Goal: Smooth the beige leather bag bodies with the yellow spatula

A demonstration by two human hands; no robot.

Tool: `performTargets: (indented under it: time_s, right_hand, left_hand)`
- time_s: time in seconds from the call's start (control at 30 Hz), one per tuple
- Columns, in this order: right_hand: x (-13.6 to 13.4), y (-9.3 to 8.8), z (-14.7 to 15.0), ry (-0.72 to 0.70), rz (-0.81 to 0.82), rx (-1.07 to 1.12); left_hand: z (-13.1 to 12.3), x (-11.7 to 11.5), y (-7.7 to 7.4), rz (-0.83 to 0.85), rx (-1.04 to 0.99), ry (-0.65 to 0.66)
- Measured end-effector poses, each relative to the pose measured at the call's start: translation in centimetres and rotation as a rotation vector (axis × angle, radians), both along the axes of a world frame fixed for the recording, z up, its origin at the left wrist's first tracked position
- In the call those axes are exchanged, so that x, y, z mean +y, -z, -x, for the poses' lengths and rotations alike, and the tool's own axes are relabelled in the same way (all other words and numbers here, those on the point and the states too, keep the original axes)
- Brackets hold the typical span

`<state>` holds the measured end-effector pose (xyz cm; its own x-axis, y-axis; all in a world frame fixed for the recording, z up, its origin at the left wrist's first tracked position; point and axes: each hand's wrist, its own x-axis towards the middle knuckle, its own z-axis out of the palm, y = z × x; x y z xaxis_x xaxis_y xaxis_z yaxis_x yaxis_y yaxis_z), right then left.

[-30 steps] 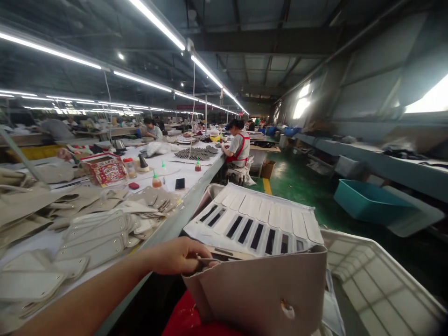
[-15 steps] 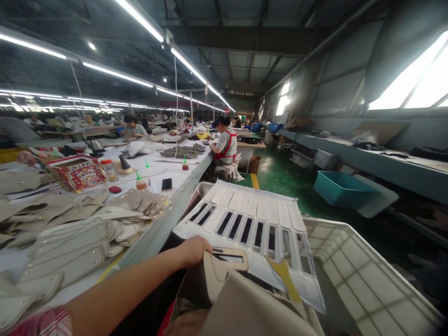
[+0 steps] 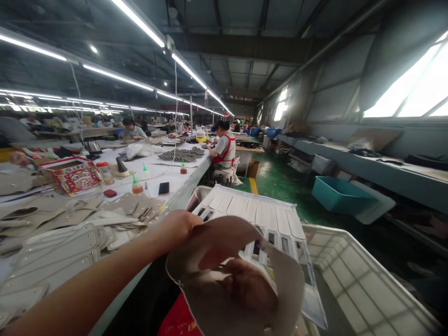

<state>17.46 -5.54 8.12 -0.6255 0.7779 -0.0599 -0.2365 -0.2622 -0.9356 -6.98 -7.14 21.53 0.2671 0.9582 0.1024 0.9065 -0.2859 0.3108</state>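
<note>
My left hand (image 3: pixel 185 226) is closed on the upper left edge of a beige leather-like piece (image 3: pixel 213 303). The piece is bent over into a loop in front of me. Inside that loop shows my right hand (image 3: pixel 250 284), in shadow and slightly blurred, with its fingers curled against the material. Behind the piece lies a white slotted board (image 3: pixel 252 205) with a row of pale strips along its far side. The piece covers much of the board's near part. A bit of something yellow peeks through the loop.
A white plastic crate (image 3: pixel 353 252) stands at the right. On the long table at the left lie stacked beige panels (image 3: pixel 66 247), a phone (image 3: pixel 164 188), a glue bottle (image 3: pixel 136 186) and a red printed box (image 3: pixel 73 175). A co-worker (image 3: pixel 224 147) sits farther along; a teal tub (image 3: pixel 339 193) is on the floor.
My left hand has risen, lifting and curling the beige piece over the board. My right hand has moved up and right into the loop. The yellow-handled tool is now mostly covered.
</note>
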Motion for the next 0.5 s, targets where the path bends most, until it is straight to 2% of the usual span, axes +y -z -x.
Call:
performTargets:
  time_s: [0.1,0.17,0.23,0.3,0.43,0.5]
  right_hand:
    - [1.7,0.0,-2.5,0.204,0.178,0.208]
    - [2.9,-0.5,-4.8,0.298,0.193,0.292]
    - [3.7,-1.2,-6.1,0.224,0.197,0.285]
    - [4.0,-1.7,-5.9,0.116,0.221,0.218]
    - [3.7,-1.8,-3.3,0.084,0.27,0.127]
    - [3.5,-1.6,-2.1,-0.009,0.299,0.102]
  left_hand:
    - [-0.4,-2.0,-3.8,-0.131,0.305,0.011]
    - [-1.1,-2.9,-4.8,-0.217,0.448,0.018]
    - [-1.9,-3.2,-4.7,-0.312,0.55,0.047]
    - [-2.4,-3.1,-4.1,-0.373,0.608,0.094]
    - [-3.2,-2.5,-2.4,-0.416,0.63,0.129]
    - [-4.0,-2.2,-1.8,-0.439,0.633,0.149]
